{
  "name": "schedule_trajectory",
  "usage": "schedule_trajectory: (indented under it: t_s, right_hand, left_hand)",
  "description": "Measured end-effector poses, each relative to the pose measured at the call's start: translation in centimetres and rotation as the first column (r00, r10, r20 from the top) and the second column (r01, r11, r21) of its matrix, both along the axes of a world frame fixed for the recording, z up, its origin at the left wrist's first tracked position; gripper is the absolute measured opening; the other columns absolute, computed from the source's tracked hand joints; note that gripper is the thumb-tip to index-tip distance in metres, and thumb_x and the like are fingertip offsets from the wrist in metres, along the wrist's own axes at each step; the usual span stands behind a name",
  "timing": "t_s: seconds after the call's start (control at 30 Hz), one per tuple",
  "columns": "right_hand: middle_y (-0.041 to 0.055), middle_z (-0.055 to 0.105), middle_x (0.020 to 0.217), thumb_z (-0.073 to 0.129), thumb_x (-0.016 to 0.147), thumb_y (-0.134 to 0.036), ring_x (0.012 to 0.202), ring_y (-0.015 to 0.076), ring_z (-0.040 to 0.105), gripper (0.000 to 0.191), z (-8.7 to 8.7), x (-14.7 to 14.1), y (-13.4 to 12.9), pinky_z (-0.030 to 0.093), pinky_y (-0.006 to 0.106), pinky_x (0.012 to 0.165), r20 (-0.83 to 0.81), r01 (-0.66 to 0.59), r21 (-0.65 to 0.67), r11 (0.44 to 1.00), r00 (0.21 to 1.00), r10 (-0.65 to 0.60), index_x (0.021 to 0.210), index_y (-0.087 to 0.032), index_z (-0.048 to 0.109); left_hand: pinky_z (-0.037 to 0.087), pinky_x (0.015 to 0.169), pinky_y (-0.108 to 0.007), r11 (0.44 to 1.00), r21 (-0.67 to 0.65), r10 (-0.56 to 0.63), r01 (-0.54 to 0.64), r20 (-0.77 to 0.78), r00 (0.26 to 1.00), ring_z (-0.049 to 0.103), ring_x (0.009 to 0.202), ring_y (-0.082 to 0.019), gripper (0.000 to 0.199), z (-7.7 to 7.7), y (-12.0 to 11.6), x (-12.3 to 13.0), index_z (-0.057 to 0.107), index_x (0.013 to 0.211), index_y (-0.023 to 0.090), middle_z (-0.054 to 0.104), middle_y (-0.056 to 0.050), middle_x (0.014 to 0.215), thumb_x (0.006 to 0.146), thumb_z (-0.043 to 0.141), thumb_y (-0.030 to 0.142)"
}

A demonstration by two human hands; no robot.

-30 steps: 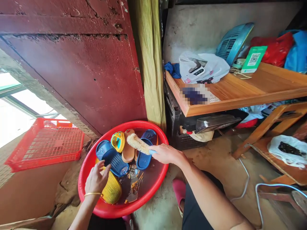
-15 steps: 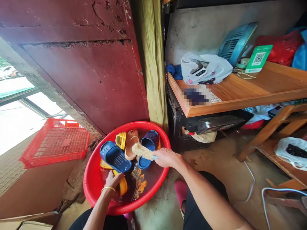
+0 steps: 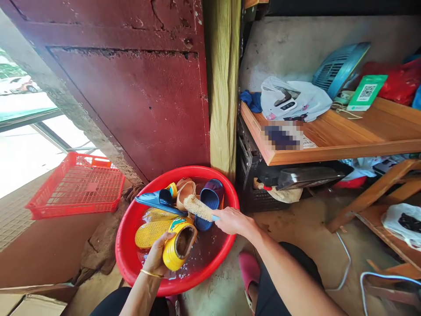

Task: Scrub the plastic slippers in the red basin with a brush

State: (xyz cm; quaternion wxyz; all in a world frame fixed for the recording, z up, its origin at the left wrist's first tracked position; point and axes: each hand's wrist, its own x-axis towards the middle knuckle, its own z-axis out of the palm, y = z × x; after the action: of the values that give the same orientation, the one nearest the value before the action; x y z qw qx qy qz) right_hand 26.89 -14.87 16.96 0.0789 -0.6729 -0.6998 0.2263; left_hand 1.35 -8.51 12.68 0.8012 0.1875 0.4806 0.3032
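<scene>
— What do our hands hold?
— Our left hand (image 3: 157, 259) is closed around a yellow slipper (image 3: 179, 242), lifted over the red basin (image 3: 128, 259). Our right hand (image 3: 232, 220) clasps the scrub brush (image 3: 198, 208).
— And the other slippers?
— Blue slippers (image 3: 210, 201) lie in the basin's water, behind.

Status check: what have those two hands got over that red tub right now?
Left hand gripping yellow slipper, lifted over red tub. Right hand holding brush. Blue slippers and a tan one in the tub; nothing between brush and slipper.
</scene>
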Motion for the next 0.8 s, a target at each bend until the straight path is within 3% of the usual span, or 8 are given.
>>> schedule_trajectory:
  t_s: [0.2, 0.3, 0.4, 0.57, 0.7, 0.8]
  right_hand:
    - [0.0055, 0.074, 0.114, 0.043, 0.095, -0.025, 0.1, 0.0247, 0.069, 0.048, -0.2, -0.5, -0.1, 0.045, 0.031, 0.08, -0.068, 0.014, 0.044, 0.999, 0.998, -0.011, 0.142, -0.028, 0.055]
    - [0.0045, 0.073, 0.115, 0.042, 0.096, -0.025, 0.101, 0.0232, 0.068, 0.046, -0.2, -1.0, 0.2, 0.044, 0.029, 0.081, -0.163, 0.061, 0.076, 0.995, 0.986, -0.048, 0.14, -0.027, 0.056]
    - [0.0043, 0.075, 0.106, 0.04, 0.096, -0.024, 0.089, 0.0199, 0.07, 0.044, -0.2, -1.6, 0.4, 0.045, 0.027, 0.076, -0.221, 0.076, 0.095, 0.993, 0.974, -0.053, 0.137, -0.024, 0.058]
    - [0.0052, 0.075, 0.107, 0.045, 0.095, -0.026, 0.088, 0.0192, 0.07, 0.049, -0.5, -2.2, 0.1, 0.049, 0.026, 0.079, -0.295, 0.128, 0.177, 0.976, 0.953, -0.071, 0.143, -0.023, 0.053]
    - [0.0054, 0.076, 0.11, 0.046, 0.095, -0.028, 0.091, 0.0197, 0.071, 0.053, -1.5, -2.0, 0.1, 0.052, 0.028, 0.084, -0.359, 0.168, 0.218, 0.962, 0.93, -0.081, 0.148, -0.022, 0.048]
    - [0.0067, 0.071, 0.126, 0.046, 0.095, -0.028, 0.104, 0.0216, 0.07, 0.054, -2.4, -2.4, 0.1, 0.052, 0.033, 0.094, -0.346, 0.144, 0.251, 0.957, 0.937, -0.051, 0.149, -0.024, 0.048]
  left_hand:
    - [0.061, 0.073, -0.035, 0.959, 0.282, -0.007, 0.009, -0.009, 1.0, 0.076, 0.085, -0.03, 0.085, 1.0, -0.3, -0.5, 0.053, 0.141, 0.021, 0.078, -0.008, 0.105, 0.059, 0.072, 0.013]
    - [0.058, 0.084, -0.034, 0.896, 0.444, 0.035, 0.001, -0.074, 0.997, 0.071, 0.104, -0.032, 0.09, 0.2, 0.1, 0.5, 0.054, 0.142, 0.022, 0.076, -0.006, 0.116, 0.055, 0.074, 0.014]
    - [0.057, 0.089, -0.036, 0.828, 0.56, 0.051, -0.008, -0.061, 0.997, 0.066, 0.114, -0.034, 0.09, -1.2, 0.5, 1.5, 0.055, 0.142, 0.018, 0.071, -0.01, 0.128, 0.054, 0.076, 0.016]
    - [0.055, 0.093, -0.039, 0.769, 0.64, -0.011, 0.004, 0.007, 1.0, 0.064, 0.116, -0.033, 0.09, -2.4, 0.6, 1.9, 0.052, 0.144, 0.019, 0.065, -0.012, 0.136, 0.058, 0.078, 0.02]
    - [0.051, 0.099, -0.039, 0.712, 0.699, 0.055, -0.06, 0.029, 0.998, 0.06, 0.123, -0.034, 0.087, -2.1, 1.3, 2.3, 0.055, 0.141, 0.02, 0.066, -0.01, 0.136, 0.057, 0.076, 0.021]
    - [0.053, 0.093, -0.039, 0.784, 0.619, 0.058, -0.059, 0.021, 0.998, 0.064, 0.115, -0.034, 0.08, -2.5, 2.0, 2.9, 0.062, 0.133, 0.019, 0.073, -0.01, 0.122, 0.053, 0.069, 0.019]
